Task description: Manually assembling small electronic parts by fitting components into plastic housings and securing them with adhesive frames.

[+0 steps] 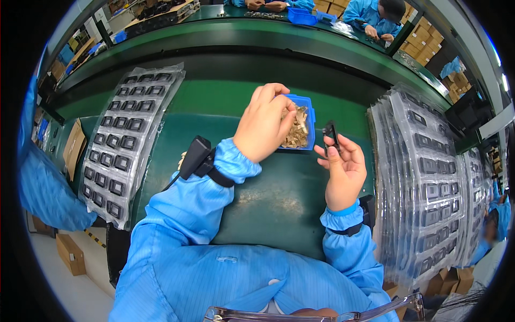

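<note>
Green benchtop (273,225) below, right fingers (351,146) pinch a narrow black part (330,131); I cannot tell about left fingers (272,89).

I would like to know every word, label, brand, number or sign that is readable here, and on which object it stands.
No text can be read.
Small black elongated part in the right hand: no readable lettering.
Blue plastic bin at the left hand: no readable lettering.
Brown cardboard box on the floor at left: any print too small.
Stacked brown cardboard cartons, upper right: any print too small.
</note>
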A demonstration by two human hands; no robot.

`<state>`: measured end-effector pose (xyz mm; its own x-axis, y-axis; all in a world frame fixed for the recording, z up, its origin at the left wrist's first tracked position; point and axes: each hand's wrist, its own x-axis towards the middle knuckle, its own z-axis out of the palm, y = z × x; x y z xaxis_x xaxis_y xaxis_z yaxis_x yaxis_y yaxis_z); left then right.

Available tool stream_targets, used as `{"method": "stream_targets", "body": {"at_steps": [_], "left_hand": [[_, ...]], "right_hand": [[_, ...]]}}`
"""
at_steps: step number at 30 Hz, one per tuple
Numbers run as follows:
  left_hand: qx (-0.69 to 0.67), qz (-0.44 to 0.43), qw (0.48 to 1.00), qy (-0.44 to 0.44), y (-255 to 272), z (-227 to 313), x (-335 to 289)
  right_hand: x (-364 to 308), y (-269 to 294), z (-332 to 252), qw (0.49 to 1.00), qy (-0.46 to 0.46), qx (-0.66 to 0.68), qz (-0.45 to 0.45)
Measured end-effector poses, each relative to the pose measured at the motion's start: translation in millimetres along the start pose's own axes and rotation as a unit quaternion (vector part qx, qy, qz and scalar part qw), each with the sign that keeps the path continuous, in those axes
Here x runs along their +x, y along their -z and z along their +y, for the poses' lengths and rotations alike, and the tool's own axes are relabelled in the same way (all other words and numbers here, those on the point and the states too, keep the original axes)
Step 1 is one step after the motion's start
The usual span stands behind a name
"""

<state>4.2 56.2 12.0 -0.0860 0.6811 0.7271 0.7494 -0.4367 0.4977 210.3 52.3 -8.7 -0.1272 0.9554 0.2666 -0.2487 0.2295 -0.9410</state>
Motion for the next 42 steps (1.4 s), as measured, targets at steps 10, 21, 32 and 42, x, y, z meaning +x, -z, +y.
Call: {"method": "stream_targets", "body": {"at_steps": [10, 21, 32, 42], "left_hand": [[-0.279, -0.181, 0.932, 0.146, 15.9, 36.5, -8.5], [-0.345, -0.194, 0.886, 0.243, 24.9, 42.6, -29.5], [-0.333, -0.163, 0.916, 0.152, 22.0, 36.7, -34.2], [-0.211, -0.11, 0.971, 0.017, 8.1, 32.2, -46.6]], "right_hand": [[-3.0, 6.9, 1.5, 0.974, -0.093, 0.142, -0.151], [-14.1, 0.6, -0.4, 0.99, -0.017, 0.047, -0.135], [-14.9, 4.4, 2.8, 0.987, 0.027, 0.056, -0.15], [-24.5, -1.1, -1.3, 0.996, -0.021, 0.007, -0.091]]}}
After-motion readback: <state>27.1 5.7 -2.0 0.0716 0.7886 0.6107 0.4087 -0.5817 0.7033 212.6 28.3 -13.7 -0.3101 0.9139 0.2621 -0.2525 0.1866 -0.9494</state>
